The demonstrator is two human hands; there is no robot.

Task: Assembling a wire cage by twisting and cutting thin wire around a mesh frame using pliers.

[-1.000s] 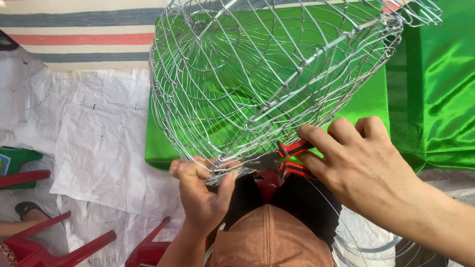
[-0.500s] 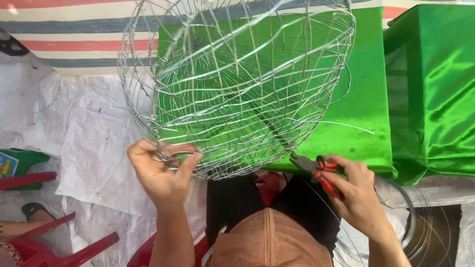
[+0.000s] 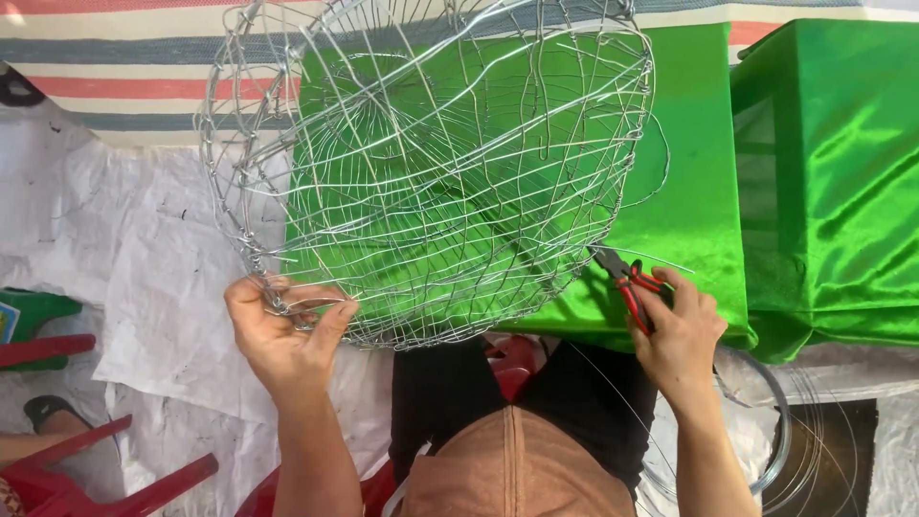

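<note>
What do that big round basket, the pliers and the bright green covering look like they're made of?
The wire basket looks like bare silvery metal wire: thin, shiny strands bent into a mesh. The pliers seem to be dark metal with red, probably plastic-coated, handles. The green cloth looks like satin: glossy, with soft folds.
</note>
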